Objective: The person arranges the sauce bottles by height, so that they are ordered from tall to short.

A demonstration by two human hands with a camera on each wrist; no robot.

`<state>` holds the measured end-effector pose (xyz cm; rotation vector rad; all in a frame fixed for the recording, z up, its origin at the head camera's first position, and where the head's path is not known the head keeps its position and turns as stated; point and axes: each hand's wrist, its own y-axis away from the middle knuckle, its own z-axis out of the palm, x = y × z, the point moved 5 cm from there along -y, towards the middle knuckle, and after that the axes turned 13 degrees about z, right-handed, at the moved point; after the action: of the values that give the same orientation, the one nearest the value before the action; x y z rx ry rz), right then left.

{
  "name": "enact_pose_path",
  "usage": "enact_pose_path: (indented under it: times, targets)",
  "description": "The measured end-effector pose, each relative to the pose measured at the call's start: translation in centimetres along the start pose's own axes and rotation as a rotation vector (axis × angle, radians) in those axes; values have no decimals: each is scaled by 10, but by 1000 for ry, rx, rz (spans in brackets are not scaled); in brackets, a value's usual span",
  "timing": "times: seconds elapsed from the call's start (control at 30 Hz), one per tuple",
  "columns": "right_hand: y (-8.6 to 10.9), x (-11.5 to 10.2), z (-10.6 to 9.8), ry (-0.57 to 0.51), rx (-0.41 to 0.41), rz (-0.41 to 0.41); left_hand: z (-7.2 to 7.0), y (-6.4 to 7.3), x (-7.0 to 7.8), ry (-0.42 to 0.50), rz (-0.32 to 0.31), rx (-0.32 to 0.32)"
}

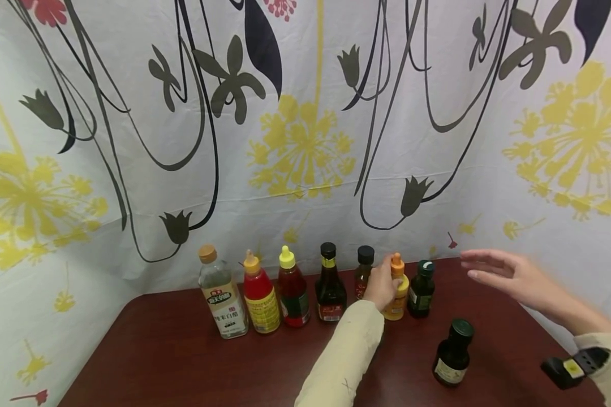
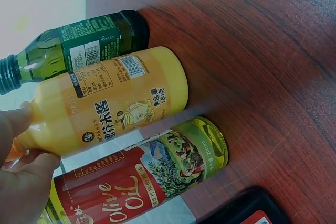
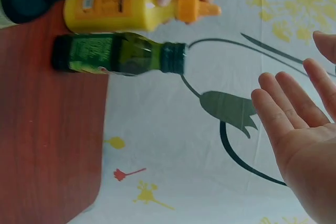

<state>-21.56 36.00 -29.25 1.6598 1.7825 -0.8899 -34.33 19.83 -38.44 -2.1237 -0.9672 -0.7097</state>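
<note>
In the head view my left hand [image 1: 381,284] pinches the upper part of a yellow mustard squeeze bottle [image 1: 395,305] with an orange cap. It stands upright in the row at the back of the table. The left wrist view shows thumb and fingers on both sides of the mustard bottle's neck, its label [image 2: 131,98] facing the camera. Beside it are a green glass bottle [image 1: 421,291] and a red-labelled olive oil bottle [image 2: 142,174]. Right of the row my right hand [image 1: 514,276] hovers in the air, fingers extended, holding nothing; its palm shows in the right wrist view.
Further left stand a dark sauce bottle [image 1: 330,288], two red sauce bottles [image 1: 293,294] [image 1: 261,297] and a clear vinegar bottle [image 1: 221,299]. One dark bottle [image 1: 453,353] stands apart, nearer the front right. A patterned cloth [image 1: 295,226] hangs behind the table [image 1: 183,362].
</note>
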Motion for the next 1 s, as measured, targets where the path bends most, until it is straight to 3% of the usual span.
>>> enact_pose_path:
  times: [0.23,0.5,0.6,1.0]
  targets:
    - [19,17,22,-118,-112,-37,1,0,0,-2,-5,-10]
    - [36,46,48,-353,-353,28,0,0,0,-22,11,-20]
    - [39,51,56,-393,-399,32,-1,0,0,-22,9,-16]
    - [37,49,72,-304,-307,-137,1,0,-1,-9,-1,-20]
